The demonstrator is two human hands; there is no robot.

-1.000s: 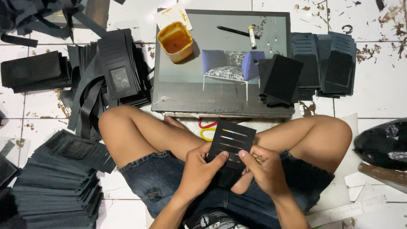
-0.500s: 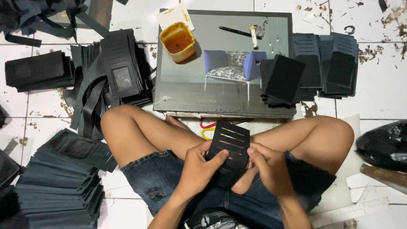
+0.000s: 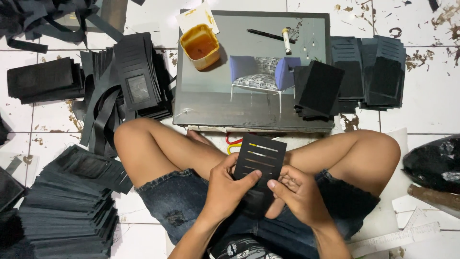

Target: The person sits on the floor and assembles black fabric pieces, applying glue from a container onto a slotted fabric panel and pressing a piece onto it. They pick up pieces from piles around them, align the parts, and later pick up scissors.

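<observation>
Clearly, the fingers of the left hand (image 3: 224, 189) were clamped on the left edge of a black slotted card panel (image 3: 258, 168), with the thumb pressed flat on its front face. The right hand (image 3: 298, 193) touched the same panel from the right; its thumb lay on the lower front, and the other fingers were curled together behind it. The panel stood tilted over the lap of the person, who sat cross-legged in denim shorts (image 3: 182, 206).

Just beyond the panel lay a grey board with a printed picture of an armchair (image 3: 215, 103). On the far left part of this board stood an orange glue tub (image 3: 200, 46), and on the far right part lay a black pen (image 3: 270, 35) beside a small white tube (image 3: 286, 41). A pile of black pieces (image 3: 318, 91) rested on the right edge of the board. Left of the board were stacks of black panels (image 3: 72, 211) and loose black strips (image 3: 100, 115).
</observation>
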